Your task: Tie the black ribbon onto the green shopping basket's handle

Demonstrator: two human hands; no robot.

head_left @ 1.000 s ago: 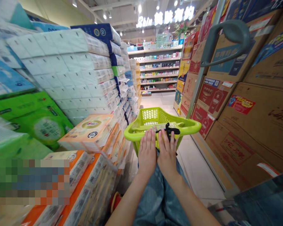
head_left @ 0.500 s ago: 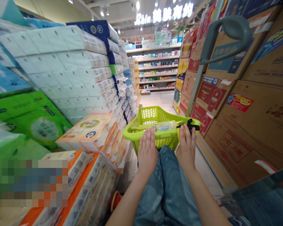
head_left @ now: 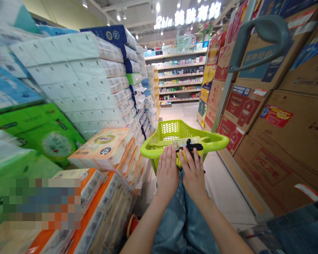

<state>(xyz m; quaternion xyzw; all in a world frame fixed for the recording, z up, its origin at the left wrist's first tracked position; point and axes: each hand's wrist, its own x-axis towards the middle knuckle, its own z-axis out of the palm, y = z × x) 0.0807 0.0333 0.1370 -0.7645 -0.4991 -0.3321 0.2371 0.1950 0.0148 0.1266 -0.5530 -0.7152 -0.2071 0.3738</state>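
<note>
Relative to the earlier frame, the right hand (head_left: 193,173) has shifted inward from the right rim of the lime-green plastic shopping basket (head_left: 210,140) and now lies just beside the left hand (head_left: 167,173), at the near rim. Both hands point forward with fingers extended. The left hand is open and holds nothing. The fingertips of the right hand meet a black strap (head_left: 191,146), but whether they grip it cannot be determined. The strap lies across a transparent packet (head_left: 178,144) inside the basket. A grey handle (head_left: 262,35) rises at the upper right of the frame. Stacks of white-wrapped tissue packs (head_left: 69,77) occupy the upper left, with green-wrapped packs (head_left: 23,128) below them and orange-trimmed packs (head_left: 103,208) at lower centre-left. Cardboard cartons (head_left: 278,155) line the right side. Merchandise shelves (head_left: 180,76) stand at the far end of the tiled floor (head_left: 222,187).
</note>
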